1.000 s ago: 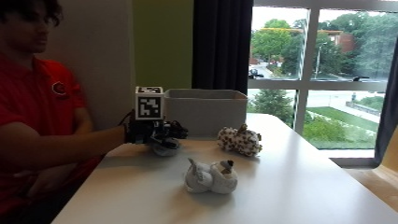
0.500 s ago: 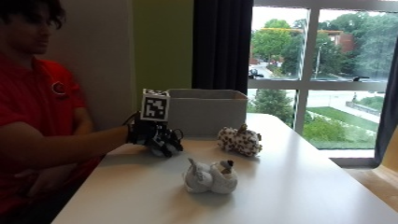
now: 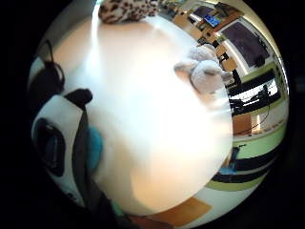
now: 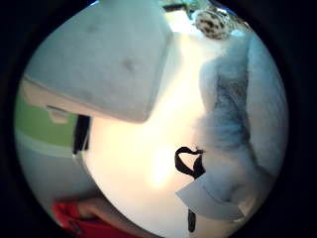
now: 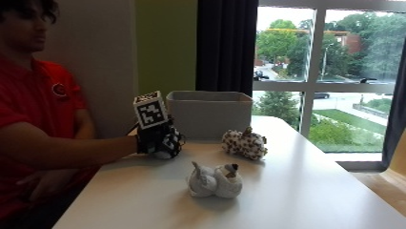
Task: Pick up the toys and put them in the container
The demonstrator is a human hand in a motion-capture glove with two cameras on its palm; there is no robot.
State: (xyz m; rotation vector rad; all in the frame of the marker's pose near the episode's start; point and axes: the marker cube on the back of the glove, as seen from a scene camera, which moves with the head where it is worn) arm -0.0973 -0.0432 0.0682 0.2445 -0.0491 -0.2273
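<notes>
Grey-white plush toy lies nearest on the worktop, spotted plush toy beyond it, both untouched. Right hand grips a black-and-white panda toy, fingers curled round it; versus a second ago it's lifted slightly off the worktop. Grey container sits just behind. Likely carry-to-container is starting; two toys left.

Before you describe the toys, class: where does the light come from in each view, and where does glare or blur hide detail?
Outside view: daylight from the window behind, so the container and gloved right hand look dim. Little finger side palm view: glare whitens the table; the grey toy is soft. Thumb side palm view: the table glares, and the pale fur close to the palm is blurred.
</notes>
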